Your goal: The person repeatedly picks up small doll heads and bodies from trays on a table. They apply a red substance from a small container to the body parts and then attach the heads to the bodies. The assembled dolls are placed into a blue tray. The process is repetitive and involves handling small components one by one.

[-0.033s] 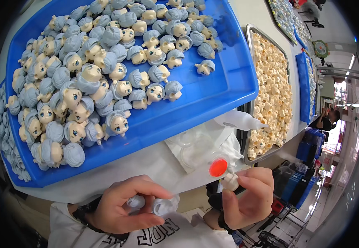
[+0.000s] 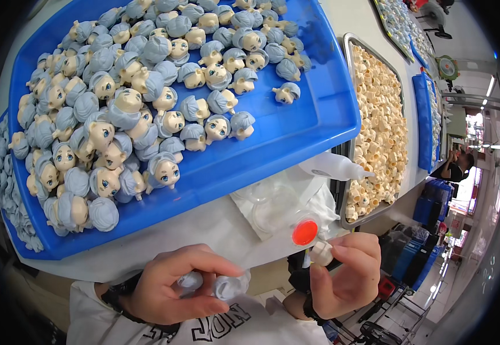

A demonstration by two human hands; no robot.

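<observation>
My left hand is closed around pale blue-grey doll hair pieces. One hair piece sits between thumb and index finger, its hollow side partly showing; another is tucked against the curled fingers. My right hand pinches a small cream doll head piece between thumb and fingertips. That piece is apart from the hair pieces, close to a round dish of red at the table's near edge. Painted eyes do not show on the side of it that I see.
A large blue tray holds many doll heads with blue-grey hair. On its right a metal tray is filled with cream head pieces. A white squeeze bottle lies between them by clear plastic cups. Loose hair pieces fill the far left.
</observation>
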